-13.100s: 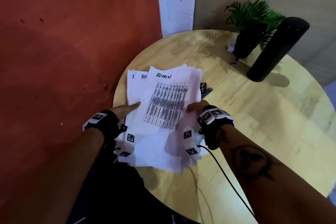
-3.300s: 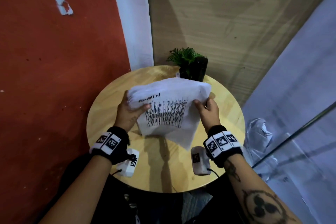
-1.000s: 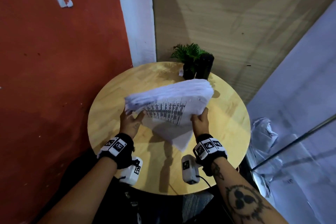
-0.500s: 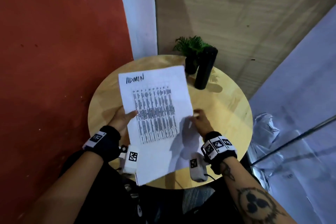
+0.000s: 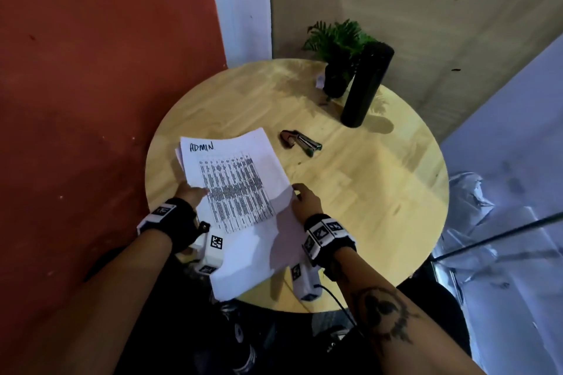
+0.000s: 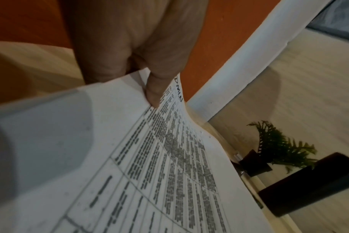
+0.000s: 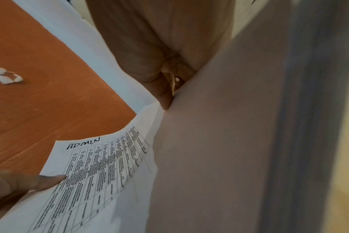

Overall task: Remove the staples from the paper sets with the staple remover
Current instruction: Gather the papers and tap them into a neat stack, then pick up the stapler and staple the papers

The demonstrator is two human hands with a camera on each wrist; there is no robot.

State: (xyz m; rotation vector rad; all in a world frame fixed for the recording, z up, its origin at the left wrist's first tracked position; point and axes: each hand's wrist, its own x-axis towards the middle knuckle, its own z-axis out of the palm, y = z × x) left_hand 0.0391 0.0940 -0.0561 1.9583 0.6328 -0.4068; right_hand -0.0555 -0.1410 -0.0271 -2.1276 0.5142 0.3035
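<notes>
Pinching the papers [image 5: 240, 192] in both grips, left hand [image 5: 190, 192] and right hand [image 5: 306, 198]; staple remover [image 5: 300, 141] lies at one o'clock on the tabletop [image 5: 365, 192].

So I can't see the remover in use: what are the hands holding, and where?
The paper stack: left hand pinches its left edge, thumb on top. Right hand is at the right edge; its grip cannot be told. Staple remover lies unheld on the table.

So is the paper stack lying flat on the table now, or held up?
Roughly flat: the paper stack lies on the table, near end overhanging, left hand pinching its edge.
</notes>
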